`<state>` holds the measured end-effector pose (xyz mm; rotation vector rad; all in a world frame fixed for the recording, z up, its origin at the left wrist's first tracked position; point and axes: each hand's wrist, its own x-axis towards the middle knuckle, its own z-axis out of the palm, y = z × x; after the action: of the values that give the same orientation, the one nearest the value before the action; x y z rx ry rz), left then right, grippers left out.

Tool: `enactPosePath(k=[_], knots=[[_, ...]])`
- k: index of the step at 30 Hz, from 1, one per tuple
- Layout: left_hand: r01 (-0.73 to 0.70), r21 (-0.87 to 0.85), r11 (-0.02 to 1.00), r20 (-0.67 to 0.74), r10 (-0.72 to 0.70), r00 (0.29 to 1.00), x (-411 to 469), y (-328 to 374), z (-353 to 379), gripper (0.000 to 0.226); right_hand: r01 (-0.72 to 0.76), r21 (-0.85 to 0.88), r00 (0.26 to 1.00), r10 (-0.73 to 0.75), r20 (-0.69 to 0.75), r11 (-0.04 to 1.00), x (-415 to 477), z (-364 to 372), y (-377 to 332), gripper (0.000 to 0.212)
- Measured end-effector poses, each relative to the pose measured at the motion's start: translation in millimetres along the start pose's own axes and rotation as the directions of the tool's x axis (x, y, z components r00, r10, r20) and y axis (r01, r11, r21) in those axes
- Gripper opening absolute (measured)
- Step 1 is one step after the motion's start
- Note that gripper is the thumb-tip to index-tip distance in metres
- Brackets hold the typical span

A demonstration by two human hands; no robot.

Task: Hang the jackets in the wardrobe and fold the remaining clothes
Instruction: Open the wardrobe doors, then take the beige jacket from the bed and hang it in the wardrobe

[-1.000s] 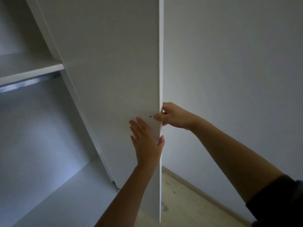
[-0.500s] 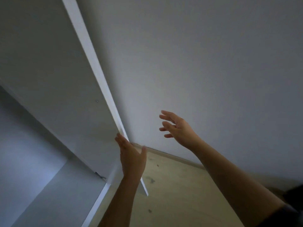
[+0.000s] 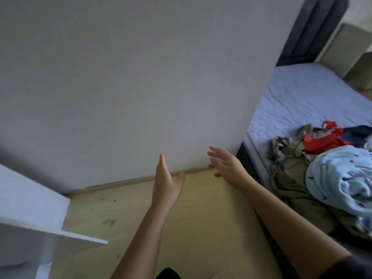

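Observation:
A heap of clothes lies on the bed at the right: a light blue garment point(image 3: 340, 178) in front, an olive-brown jacket point(image 3: 291, 178) beside it, and a red piece point(image 3: 320, 140) behind. My left hand point(image 3: 166, 182) floats over the floor with straight fingers and holds nothing. My right hand point(image 3: 226, 163) is spread open in the air near the bed's corner, apart from the clothes. The white wardrobe point(image 3: 30, 200) shows only as a door and panel at the lower left.
The bed point(image 3: 302, 97) with a pale blue mattress and dark headboard point(image 3: 310, 33) stands against the grey wall point(image 3: 130, 77). Light wooden floor point(image 3: 201, 228) stretches between the wardrobe and the bed. Beige furniture point(image 3: 342, 45) sits at the far right.
Both hands have let go of the wardrobe door. The view has swung right from the wardrobe toward the bed, bringing the clothes heap into sight.

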<state>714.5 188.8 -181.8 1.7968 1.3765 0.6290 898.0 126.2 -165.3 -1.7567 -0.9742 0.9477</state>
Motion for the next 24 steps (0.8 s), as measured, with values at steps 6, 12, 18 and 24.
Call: enactPosePath(k=[6,12,18,24], knots=[[-0.19,-0.023,0.982,0.274,0.189,0.943,5.8,67.6,106.6,0.077,-0.096,0.053,0.962,0.106,-0.253,0.994,-29.3,-112.6,56.8,0.041],[-0.293,-0.082,0.953,0.463,0.296,0.835,33.1,122.0,203.2,0.069,-0.206,0.131,0.878,0.242,-0.412,0.97,-26.7,-193.3,104.5,0.04],[-0.347,-0.122,0.93,0.618,0.345,0.706,84.1,172.8,296.0,0.059,-0.267,0.177,0.783,0.32,-0.534,0.947,0.1,-269.9,137.2,0.037],[-0.464,-0.155,0.872,0.737,0.415,0.534,123.6,245.7,394.0,0.049,-0.342,0.241,0.653,0.414,-0.634,0.908,9.0,-352.5,175.2,0.04]])
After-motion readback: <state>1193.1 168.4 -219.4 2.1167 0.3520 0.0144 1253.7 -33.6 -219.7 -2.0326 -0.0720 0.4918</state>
